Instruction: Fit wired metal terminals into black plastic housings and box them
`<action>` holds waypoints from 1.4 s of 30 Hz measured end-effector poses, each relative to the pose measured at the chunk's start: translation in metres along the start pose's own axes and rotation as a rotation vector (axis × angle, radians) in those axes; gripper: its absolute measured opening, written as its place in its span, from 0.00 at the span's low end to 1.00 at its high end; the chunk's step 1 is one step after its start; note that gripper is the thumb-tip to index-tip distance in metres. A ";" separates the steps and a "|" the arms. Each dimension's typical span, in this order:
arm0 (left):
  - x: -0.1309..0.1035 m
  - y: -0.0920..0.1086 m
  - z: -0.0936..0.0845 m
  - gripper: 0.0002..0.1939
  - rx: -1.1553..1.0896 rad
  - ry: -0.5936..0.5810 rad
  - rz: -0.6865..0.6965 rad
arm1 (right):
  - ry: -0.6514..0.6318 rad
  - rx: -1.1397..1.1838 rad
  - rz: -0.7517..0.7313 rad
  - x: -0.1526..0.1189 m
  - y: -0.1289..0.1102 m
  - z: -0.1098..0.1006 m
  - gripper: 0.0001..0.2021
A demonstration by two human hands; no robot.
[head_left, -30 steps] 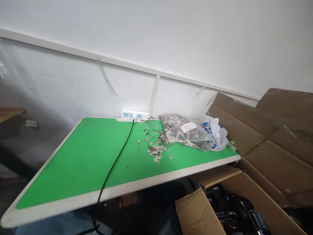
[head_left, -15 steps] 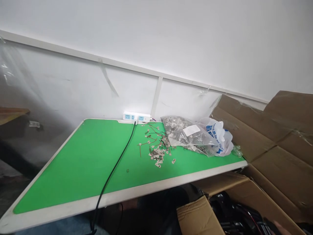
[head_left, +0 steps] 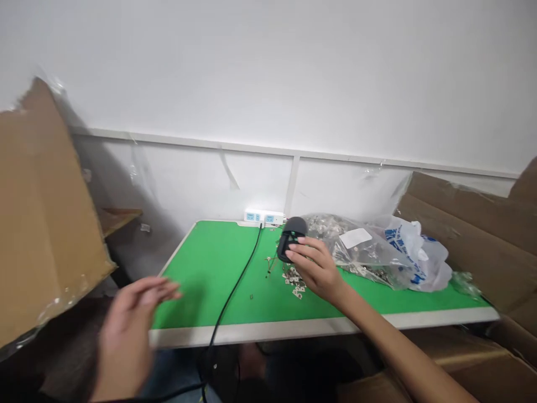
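Observation:
My right hand [head_left: 316,268] grips a black rounded plastic housing [head_left: 289,240] above the table's back middle. The housing has a domed end and a recess with a small green spot; its exact kind I cannot make out. My left hand [head_left: 134,324], a little blurred, is held over the table's left front corner, its fingers stretched out and holding nothing. Below the housing, small metal plates [head_left: 296,280] and thin wires lie loose on the green tabletop [head_left: 210,263].
A white power strip [head_left: 263,217] with a black cable [head_left: 235,291] stands against the wall. Clear bags of metal parts [head_left: 335,235] and a white plastic bag [head_left: 428,263] lie at the right. Cardboard rises at the left [head_left: 42,212] and right [head_left: 474,235].
Both hands have come into view over the table, the right one with the black housing. The view has turned left, bringing in the left cardboard; the box of black parts is out of sight.

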State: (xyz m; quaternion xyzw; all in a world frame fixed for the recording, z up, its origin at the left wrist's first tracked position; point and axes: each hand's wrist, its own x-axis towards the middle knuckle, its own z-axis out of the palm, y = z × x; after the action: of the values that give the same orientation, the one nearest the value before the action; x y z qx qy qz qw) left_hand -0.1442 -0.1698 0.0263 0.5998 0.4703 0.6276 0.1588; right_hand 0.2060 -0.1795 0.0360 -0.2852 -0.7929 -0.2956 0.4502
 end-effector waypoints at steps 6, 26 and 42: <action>0.059 -0.004 0.132 0.25 0.066 -0.417 0.550 | 0.074 0.178 0.097 0.010 0.049 0.098 0.22; 0.054 -0.020 0.202 0.18 -0.058 -0.601 0.207 | 0.033 0.049 0.100 -0.020 0.080 0.087 0.21; 0.064 -0.027 0.222 0.13 -0.767 -0.679 -0.521 | -0.322 0.000 0.275 -0.013 0.076 0.061 0.16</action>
State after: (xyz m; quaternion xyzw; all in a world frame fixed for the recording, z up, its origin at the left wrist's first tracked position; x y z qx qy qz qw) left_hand 0.0317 -0.0189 0.0080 0.5316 0.2641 0.4658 0.6563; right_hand 0.2331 -0.0876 0.0150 -0.4344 -0.8080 -0.1819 0.3540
